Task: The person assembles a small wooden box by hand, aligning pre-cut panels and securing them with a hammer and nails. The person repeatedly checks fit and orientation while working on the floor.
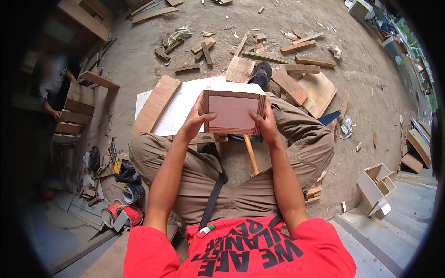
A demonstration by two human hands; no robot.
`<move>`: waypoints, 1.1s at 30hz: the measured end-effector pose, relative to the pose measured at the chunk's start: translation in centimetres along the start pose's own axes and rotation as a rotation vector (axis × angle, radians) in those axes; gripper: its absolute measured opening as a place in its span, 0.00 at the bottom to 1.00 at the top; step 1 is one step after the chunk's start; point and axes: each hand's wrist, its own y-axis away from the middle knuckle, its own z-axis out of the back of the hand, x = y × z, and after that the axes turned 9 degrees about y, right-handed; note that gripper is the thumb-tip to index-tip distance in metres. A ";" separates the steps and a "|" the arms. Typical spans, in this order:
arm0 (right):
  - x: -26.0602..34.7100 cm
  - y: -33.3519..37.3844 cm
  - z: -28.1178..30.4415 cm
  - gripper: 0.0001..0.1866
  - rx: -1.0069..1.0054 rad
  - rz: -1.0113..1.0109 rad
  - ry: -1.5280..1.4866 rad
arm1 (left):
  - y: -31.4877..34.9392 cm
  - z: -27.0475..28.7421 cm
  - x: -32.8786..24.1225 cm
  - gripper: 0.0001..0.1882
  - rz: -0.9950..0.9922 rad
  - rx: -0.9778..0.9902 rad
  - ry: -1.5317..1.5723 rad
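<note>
Between my two hands I hold up a small wooden box [232, 112], with a pinkish flat panel framed by plywood edges facing me. My left hand [197, 119] grips its left side, thumb lying on the front edge. On the opposite side my right hand [266, 121] clasps it the same way; the fingers behind are partly hidden. Under the box lies a white board [174, 109], with a plywood strip [156, 104] along its left part. A wooden handle [251, 155] slants down between my legs; its head is hidden.
Wood offcuts [301, 68] litter the dirt floor ahead. A blue saw blade [329, 117] lies by my right knee. Red paint cans [130, 216] stand at lower left, a compartmented wooden box [376, 185] at lower right. At far left another person [53, 85] touches a wooden frame [79, 104].
</note>
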 end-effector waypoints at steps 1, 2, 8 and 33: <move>-0.1 -0.1 0.1 0.51 0.008 0.020 0.022 | 0.1 0.4 0.0 0.61 0.002 -0.002 -0.001; -0.2 -0.3 0.1 0.53 0.018 0.040 0.044 | 0.1 0.7 0.1 0.58 0.004 -0.005 -0.002; -0.1 -0.4 -0.8 0.55 0.070 0.035 -0.051 | 0.3 1.2 0.5 0.52 0.006 -0.039 0.106; -2.4 -0.6 -0.7 0.38 0.005 -0.025 -0.023 | -0.8 2.5 2.6 0.53 0.080 -0.077 0.112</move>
